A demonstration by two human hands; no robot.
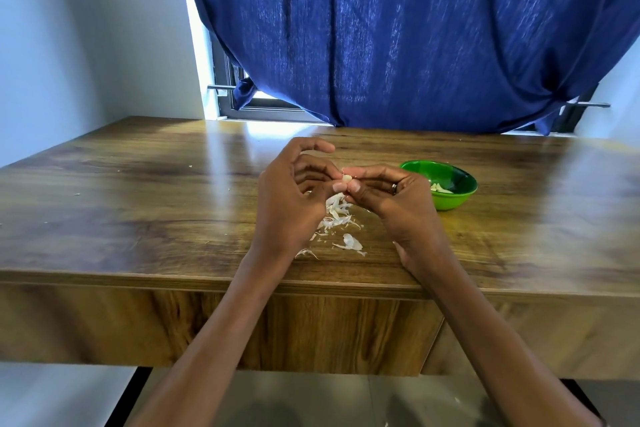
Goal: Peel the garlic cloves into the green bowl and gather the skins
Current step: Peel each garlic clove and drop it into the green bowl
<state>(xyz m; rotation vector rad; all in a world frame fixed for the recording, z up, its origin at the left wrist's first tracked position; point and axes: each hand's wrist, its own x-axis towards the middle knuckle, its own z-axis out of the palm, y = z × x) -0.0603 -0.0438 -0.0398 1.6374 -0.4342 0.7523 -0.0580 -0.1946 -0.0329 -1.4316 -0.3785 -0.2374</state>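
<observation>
Above the middle of the glossy brown wooden desk (138,191), the left hand (294,198) and right hand (391,198) pinch one small pale garlic clove (347,178) between their fingertips (too small to tell which way its long axis runs). Thin white papery skins (337,222) lie scattered below, toward the near edge. The round green plastic bowl (450,201), right of the hands, holds peeled cloves (440,188).
</observation>
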